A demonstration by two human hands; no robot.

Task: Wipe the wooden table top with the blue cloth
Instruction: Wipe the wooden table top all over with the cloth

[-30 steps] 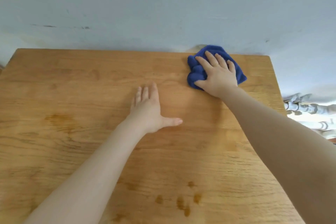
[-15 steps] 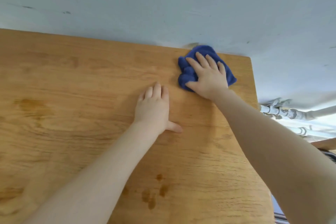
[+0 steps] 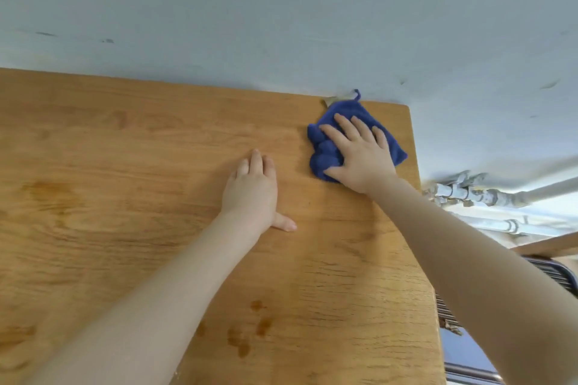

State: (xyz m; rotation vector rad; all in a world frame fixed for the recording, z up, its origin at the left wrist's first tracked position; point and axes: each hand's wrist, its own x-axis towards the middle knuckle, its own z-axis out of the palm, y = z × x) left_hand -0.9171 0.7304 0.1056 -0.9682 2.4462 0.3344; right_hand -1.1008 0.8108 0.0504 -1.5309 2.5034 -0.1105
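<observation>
Two hands flat: your right hand (image 3: 359,155) presses the blue cloth (image 3: 325,155) at the wooden counter's (image 3: 125,166) far corner; your left hand (image 3: 251,192), holding nothing, braces.

The worktop (image 3: 125,181) lies open leftward; the wall (image 3: 281,25) blocks the far edge, pipes (image 3: 475,194) flank the right.
</observation>
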